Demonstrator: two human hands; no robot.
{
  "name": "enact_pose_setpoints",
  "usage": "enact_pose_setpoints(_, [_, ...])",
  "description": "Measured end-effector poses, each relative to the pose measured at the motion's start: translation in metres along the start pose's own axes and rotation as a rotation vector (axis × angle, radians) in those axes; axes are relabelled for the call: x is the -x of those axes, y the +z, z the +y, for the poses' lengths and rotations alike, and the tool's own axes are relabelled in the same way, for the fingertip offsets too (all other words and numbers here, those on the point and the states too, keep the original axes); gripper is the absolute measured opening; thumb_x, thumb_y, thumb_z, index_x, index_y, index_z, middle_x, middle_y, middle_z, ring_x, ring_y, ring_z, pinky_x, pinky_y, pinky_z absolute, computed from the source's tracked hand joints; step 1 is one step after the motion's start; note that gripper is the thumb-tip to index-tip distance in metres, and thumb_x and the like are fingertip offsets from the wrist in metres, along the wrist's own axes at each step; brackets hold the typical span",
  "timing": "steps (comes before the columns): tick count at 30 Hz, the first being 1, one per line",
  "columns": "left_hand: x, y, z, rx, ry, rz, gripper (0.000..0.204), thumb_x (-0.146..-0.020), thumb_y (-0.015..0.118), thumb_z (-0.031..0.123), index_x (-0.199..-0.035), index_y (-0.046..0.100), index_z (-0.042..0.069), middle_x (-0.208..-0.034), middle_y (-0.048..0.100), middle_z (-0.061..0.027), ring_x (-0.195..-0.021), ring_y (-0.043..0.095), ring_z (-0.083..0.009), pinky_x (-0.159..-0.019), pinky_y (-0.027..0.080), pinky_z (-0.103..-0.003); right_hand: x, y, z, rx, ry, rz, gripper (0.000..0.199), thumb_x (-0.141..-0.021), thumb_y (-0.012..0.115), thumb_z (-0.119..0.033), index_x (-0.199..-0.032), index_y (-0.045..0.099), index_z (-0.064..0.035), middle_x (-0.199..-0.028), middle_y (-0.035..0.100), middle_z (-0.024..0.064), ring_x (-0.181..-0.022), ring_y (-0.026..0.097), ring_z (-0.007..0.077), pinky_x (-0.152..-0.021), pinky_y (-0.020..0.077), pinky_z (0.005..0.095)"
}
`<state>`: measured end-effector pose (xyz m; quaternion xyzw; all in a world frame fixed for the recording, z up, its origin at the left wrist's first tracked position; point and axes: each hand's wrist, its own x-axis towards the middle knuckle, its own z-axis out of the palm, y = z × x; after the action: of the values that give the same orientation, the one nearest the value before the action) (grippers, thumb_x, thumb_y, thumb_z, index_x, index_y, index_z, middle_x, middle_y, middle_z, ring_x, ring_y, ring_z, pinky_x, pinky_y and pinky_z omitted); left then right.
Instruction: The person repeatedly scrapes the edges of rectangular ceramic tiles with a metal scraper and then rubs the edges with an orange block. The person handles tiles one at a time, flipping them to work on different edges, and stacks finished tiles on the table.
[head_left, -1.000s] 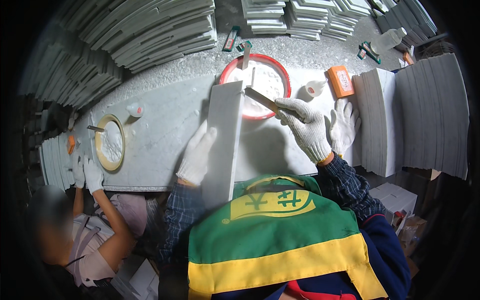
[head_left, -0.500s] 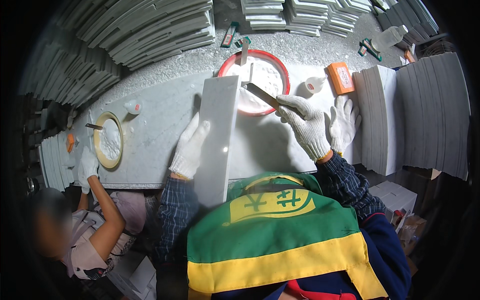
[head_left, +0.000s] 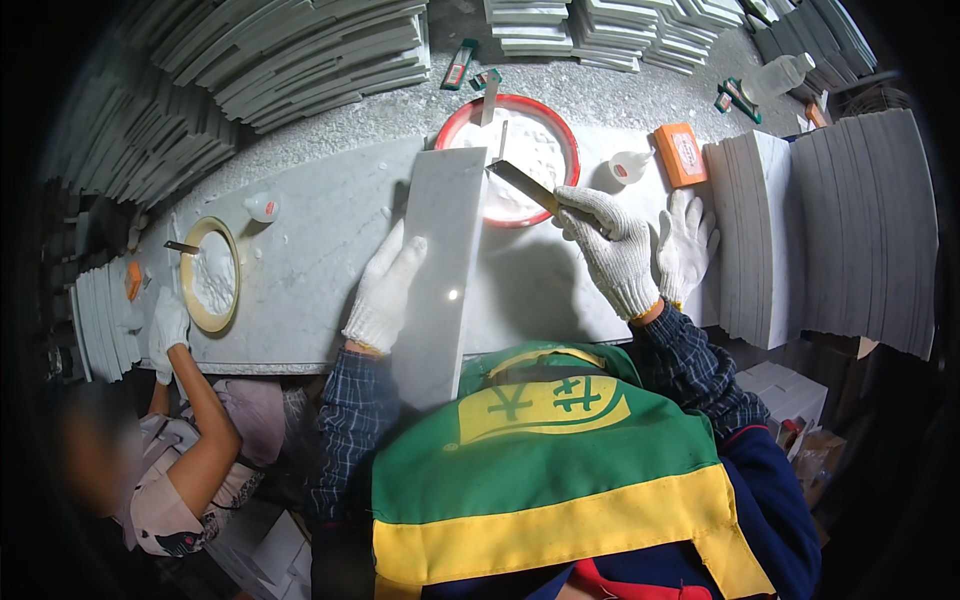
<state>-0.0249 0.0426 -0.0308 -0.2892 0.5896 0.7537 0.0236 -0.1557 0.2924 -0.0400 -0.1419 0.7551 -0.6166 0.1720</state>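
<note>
My left hand (head_left: 386,290), in a white knit glove, grips the left edge of a long white-grey stone slab (head_left: 436,260), thumb lying on its face. The slab stands tilted, its lower end near my green and yellow apron. In a matching glove, my right hand (head_left: 610,245) is closed round a putty knife (head_left: 522,184). The knife's blade tip is at the slab's upper right edge; whether it touches I cannot tell. Behind them is a red-rimmed basin (head_left: 572,150) of white paste, partly hidden by the slab, with another flat blade (head_left: 490,100) at its rim.
Right of my hand lie a spare white glove (head_left: 687,245), an orange box (head_left: 681,155) and a small white bottle (head_left: 629,167). Upright slabs (head_left: 755,240) stand beyond. A co-worker's gloved hand (head_left: 168,330) is at the left, by a cream bowl (head_left: 236,265) of paste.
The slab's upper end has shifted slightly right, toward the knife blade. My right hand stays almost in place, still holding the knife.
</note>
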Motion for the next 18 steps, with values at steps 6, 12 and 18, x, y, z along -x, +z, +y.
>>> enact_pose_setpoints(6, [-0.003,-0.001,-0.001,-0.037,0.014,0.023,0.051,-0.112,0.051,0.013,-0.16,0.042,0.0,-0.145,0.06,-0.0086,-0.128,0.057,-0.0132,-0.107,0.048,-0.027,-0.003,-0.001,0.005,0.072,-0.053,0.007,0.03,-0.102,0.071,-0.006,-0.13,0.07,0.0012,-0.109,0.078,0.0091,-0.095,0.074,0.0127,-0.081,0.0596,0.0258])
enact_pose_setpoints(12, [-0.002,-0.007,0.0,-0.035,0.052,0.003,0.051,-0.112,0.053,0.015,-0.159,0.043,-0.001,-0.146,0.06,-0.0084,-0.128,0.057,-0.0136,-0.108,0.047,-0.027,-0.006,-0.014,0.009,0.035,0.007,0.063,0.028,-0.102,0.068,-0.006,-0.129,0.071,0.0007,-0.107,0.077,0.0079,-0.094,0.074,0.0125,-0.081,0.059,0.0257])
enact_pose_setpoints(18, [-0.005,-0.009,-0.003,-0.093,0.057,0.033,0.051,-0.111,0.053,0.014,-0.159,0.043,0.0,-0.146,0.06,-0.0085,-0.128,0.057,-0.0136,-0.109,0.046,-0.027,-0.012,-0.024,0.011,0.341,-0.122,-0.033,0.022,-0.102,0.066,-0.005,-0.122,0.074,0.0007,-0.103,0.077,0.0093,-0.092,0.073,0.0144,-0.083,0.0586,0.028])
